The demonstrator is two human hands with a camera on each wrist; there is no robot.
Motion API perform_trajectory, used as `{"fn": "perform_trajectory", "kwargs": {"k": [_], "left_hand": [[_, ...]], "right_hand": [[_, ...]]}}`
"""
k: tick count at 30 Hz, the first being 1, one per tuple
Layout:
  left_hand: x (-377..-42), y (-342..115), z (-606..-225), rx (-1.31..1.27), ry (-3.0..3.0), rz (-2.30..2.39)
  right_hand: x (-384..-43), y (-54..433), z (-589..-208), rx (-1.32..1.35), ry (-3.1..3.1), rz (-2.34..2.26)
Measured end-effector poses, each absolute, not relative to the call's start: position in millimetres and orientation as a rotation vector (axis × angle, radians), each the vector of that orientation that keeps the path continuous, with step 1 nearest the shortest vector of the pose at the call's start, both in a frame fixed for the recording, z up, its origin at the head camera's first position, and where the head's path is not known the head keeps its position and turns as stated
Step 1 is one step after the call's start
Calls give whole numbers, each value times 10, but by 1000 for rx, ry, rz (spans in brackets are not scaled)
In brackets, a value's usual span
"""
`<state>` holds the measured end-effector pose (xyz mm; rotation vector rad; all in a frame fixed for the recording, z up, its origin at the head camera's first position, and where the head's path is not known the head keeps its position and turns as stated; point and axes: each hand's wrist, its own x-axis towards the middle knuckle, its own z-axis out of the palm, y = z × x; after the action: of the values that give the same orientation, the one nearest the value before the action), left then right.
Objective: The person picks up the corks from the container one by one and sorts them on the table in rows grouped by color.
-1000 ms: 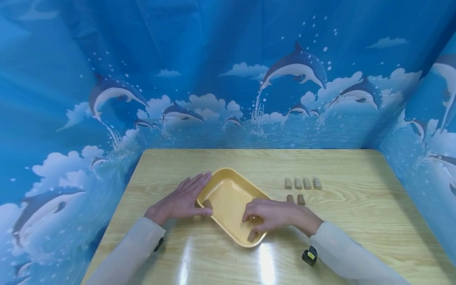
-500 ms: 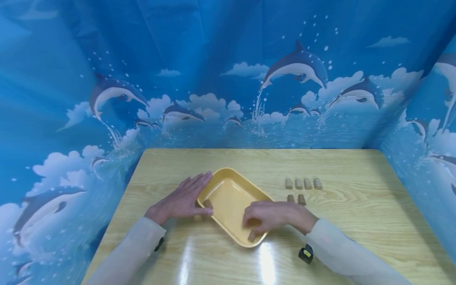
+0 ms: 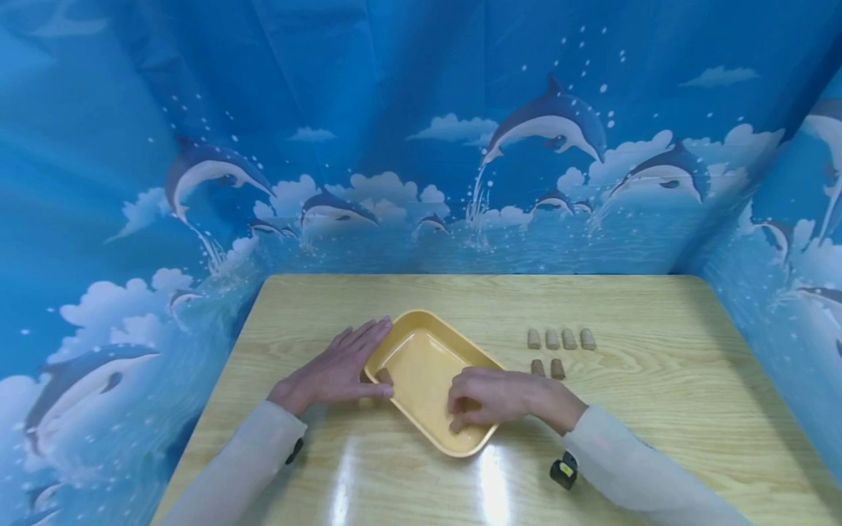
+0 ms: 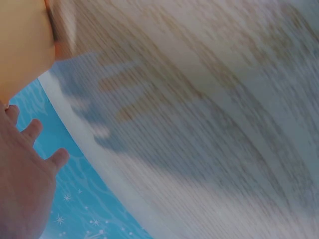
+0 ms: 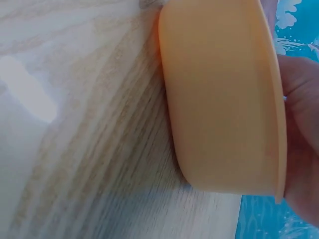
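A yellow rectangular tray [image 3: 421, 358] stands at an angle on the wooden table. My left hand [image 3: 338, 365] lies along its left rim with straight fingers, thumb at the near edge. Beside that thumb, a brown cork stopper [image 3: 384, 375] sits inside the tray. My right hand [image 3: 490, 397] reaches over the right rim into the tray. Its thumb and curled fingers pinch another cork stopper [image 3: 455, 426], mostly hidden by the hand. The right wrist view shows the tray's outer wall [image 5: 219, 99], with the hand [image 5: 301, 119] behind the rim.
Right of the tray, several pale cork stoppers [image 3: 551, 339] form a row, with two darker ones [image 3: 557, 369] nearer. The wooden table [image 3: 658, 409] meets a blue dolphin-print curtain [image 3: 421, 146] at its back and sides.
Inside the tray, my right hand's thumb and fingers have closed on the cork stopper by the near end, which was uncovered before. My left hand and the tray have stayed put.
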<state>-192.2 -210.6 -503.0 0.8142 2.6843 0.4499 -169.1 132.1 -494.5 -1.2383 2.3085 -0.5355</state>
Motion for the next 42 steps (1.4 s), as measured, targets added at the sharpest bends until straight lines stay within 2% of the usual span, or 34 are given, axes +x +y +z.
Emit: {"fn": "perform_trajectory", "kwargs": {"k": [8,18,35,42], "left_hand": [[-1917,-2105,-5042,813,2691,437],[-1916,-2105,-5054,806,2693,458],[-1935,-2104,-5050,809,2689,435],[-1926,-2104,-5035,818,2694,434]], "right_hand": [[-1670,1312,-5020,-1355,2502,-559],[-1612,1285,-5036,-1282,2548,-515],[-1618,1266,-5048,-1306,2576,-468],[-1598,1276,-5035,-1195,2586,-567]]}}
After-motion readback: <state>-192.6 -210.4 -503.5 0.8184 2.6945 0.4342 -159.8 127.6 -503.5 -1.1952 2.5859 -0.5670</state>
